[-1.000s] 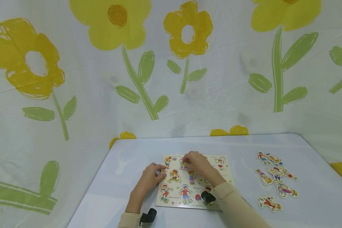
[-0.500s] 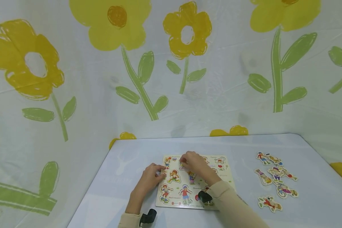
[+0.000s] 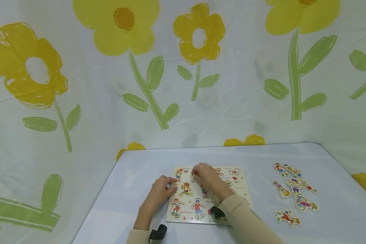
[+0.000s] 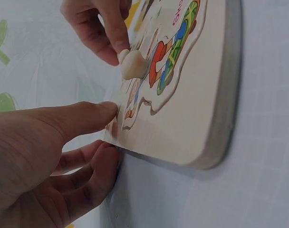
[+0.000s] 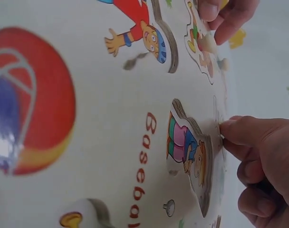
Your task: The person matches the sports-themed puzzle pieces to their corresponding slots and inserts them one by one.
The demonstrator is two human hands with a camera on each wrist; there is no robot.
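A wooden peg-puzzle board (image 3: 187,208) printed with sporting children lies flat on the table. My left hand (image 3: 161,189) grips its left edge, thumb on top and fingers curled against the side, as the left wrist view shows. In the top row, my right hand (image 3: 208,176) pinches a figure-shaped puzzle piece (image 3: 194,179) at its slot; the fingertips cover most of it. Whether the piece is fully seated cannot be told. A baseball figure (image 5: 185,147) is nearest that hand in the right wrist view. A round wooden knob (image 4: 135,65) stands near the skateboard figure (image 4: 168,57).
Several loose puzzle pieces (image 3: 295,185) lie right of the board, some overlapping. One more piece (image 3: 288,218) is apart, closer to me. Behind the white table (image 3: 262,154) hangs a flowered curtain (image 3: 219,112).
The right hand has shifted slightly left over the top row, uncovering more of the board to its right. The left hand stays on the board's left edge.
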